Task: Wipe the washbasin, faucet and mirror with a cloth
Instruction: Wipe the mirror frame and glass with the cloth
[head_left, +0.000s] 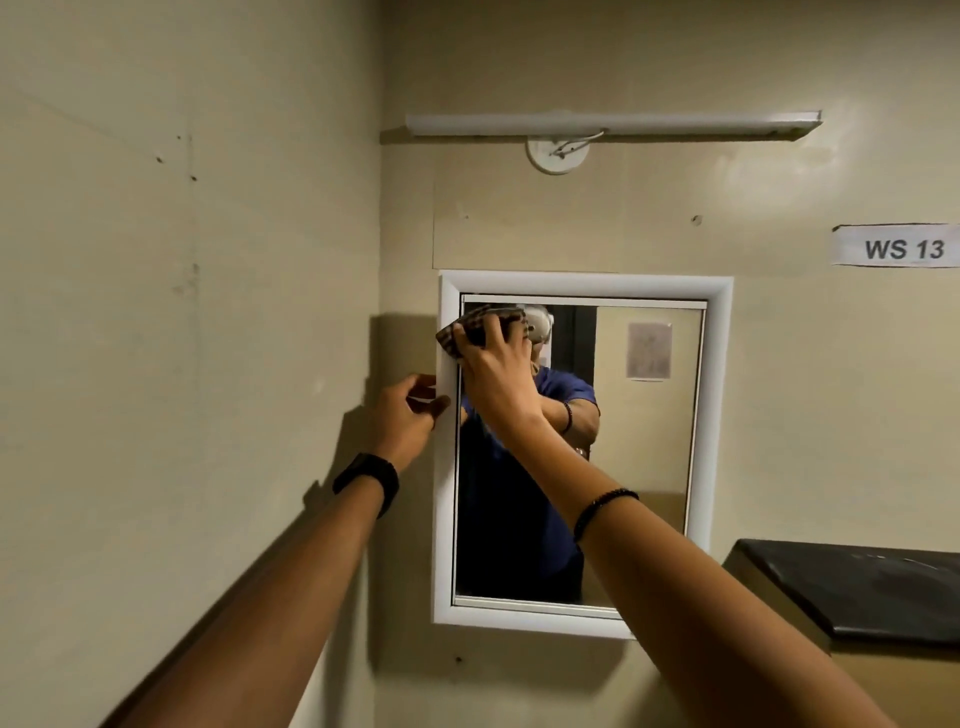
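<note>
Beige wall (208, 260), scuffed, with a corner seam running down left of centre. Mirror (644, 441) hangs on the facing wall: upright rectangle in a white frame (587, 283). The glass reflects a person in a blue top, a raised arm and a paper sheet on the wall behind.

White tube light (613, 123) is mounted above the mirror. Box with a black top (857, 587) sits at lower right, near the mirror's bottom corner. Paper label reading "WS 13" (901, 247) is on the wall at upper right.

Right grip (493, 374) reaches across to the mirror's top left corner. Its fingers are curled over the cloth (470, 327) and press it flat to the glass. Cloth is dark brown and tan check, bunched up, and its left edge overlaps the frame.

Left grip (405, 410) is just below and left of that, at the frame's left side. Its thumb lies on the frame face, bent fingers sit at the outer edge, pinching it, and nothing else is held.

Black watch (369, 480) is on the left wrist. Black bead bracelet (602, 509) is on the right wrist.
</note>
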